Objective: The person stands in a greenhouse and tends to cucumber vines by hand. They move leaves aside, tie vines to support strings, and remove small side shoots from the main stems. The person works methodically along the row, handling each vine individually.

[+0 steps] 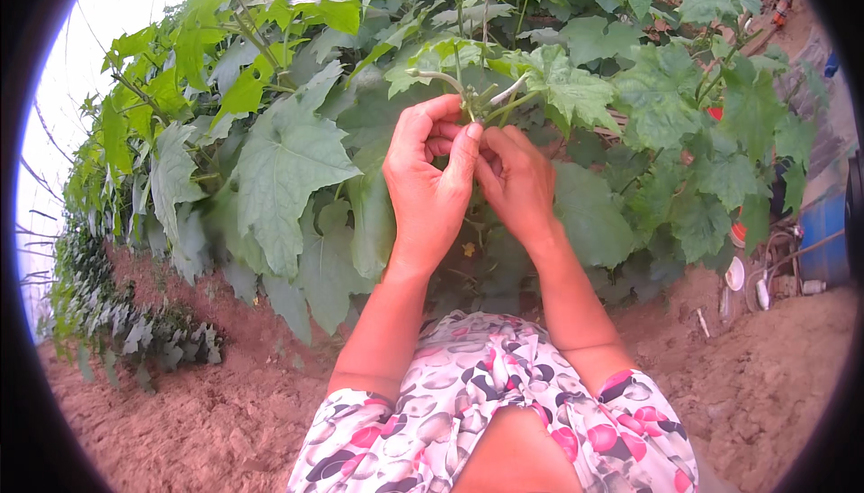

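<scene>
Both hands meet at a green vine shoot (480, 105) with small buds, in the upper middle of the view. My left hand (435, 169) pinches the shoot between thumb and fingers from the left. Close beside it, my right hand (520, 179) has its fingers curled at the stem's base; what lies between them is hidden. A pale, curved stalk (437, 77) sticks out to the left above my left fingers, and another pale stalk (509, 90) points up to the right. A thin string (486, 3) hangs down from above to the shoot. A broad lobed leaf (287, 169) hangs left of the hands.
Dense leafy vines (601, 40) stretch across the front. Brown bare soil (223, 419) lies below and at both sides. At the right stand a blue barrel (825, 240), pipes (813, 286) and a white round object (734, 273). Bright plastic sheeting (88, 40) shows at the upper left.
</scene>
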`<action>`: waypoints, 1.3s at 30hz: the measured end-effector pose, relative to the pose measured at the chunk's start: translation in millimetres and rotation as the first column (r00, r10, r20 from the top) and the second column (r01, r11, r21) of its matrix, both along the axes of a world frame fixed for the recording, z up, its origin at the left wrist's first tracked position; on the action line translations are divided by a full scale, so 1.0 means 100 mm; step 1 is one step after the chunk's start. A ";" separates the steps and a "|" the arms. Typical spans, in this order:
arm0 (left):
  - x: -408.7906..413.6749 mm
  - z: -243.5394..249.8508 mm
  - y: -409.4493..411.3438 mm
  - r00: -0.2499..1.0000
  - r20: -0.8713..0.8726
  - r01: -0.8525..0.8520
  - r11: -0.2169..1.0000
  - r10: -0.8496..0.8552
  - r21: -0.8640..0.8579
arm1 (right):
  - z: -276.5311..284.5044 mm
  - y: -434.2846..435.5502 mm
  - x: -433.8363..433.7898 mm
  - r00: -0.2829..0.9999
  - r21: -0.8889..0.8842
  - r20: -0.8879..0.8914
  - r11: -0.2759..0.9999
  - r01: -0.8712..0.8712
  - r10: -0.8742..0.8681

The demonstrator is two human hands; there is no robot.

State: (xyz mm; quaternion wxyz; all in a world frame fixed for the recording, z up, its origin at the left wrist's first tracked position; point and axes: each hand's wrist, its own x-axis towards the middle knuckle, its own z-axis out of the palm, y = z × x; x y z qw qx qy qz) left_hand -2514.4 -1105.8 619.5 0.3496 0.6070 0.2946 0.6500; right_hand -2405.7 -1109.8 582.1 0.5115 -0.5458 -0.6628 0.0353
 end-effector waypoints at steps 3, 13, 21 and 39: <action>0.04 0.04 0.04 1.000 0.012 0.001 1.000 -0.001 0.006 | -0.01 -0.01 0.07 0.999 0.023 -0.010 0.998 -0.053 0.053; 0.02 0.62 0.25 0.995 -0.019 0.096 0.995 -0.096 0.024 | -0.11 -0.10 0.28 0.773 0.133 -0.580 0.967 -0.219 0.255; 0.06 0.84 0.33 0.987 -0.086 0.136 0.991 -0.134 0.015 | 0.13 -0.16 0.38 0.954 0.058 -0.237 0.983 -0.175 0.184; 0.02 0.96 0.68 0.985 0.053 0.157 0.984 -0.162 0.086 | 0.10 -0.52 0.38 0.815 -0.296 0.084 0.795 -0.529 0.573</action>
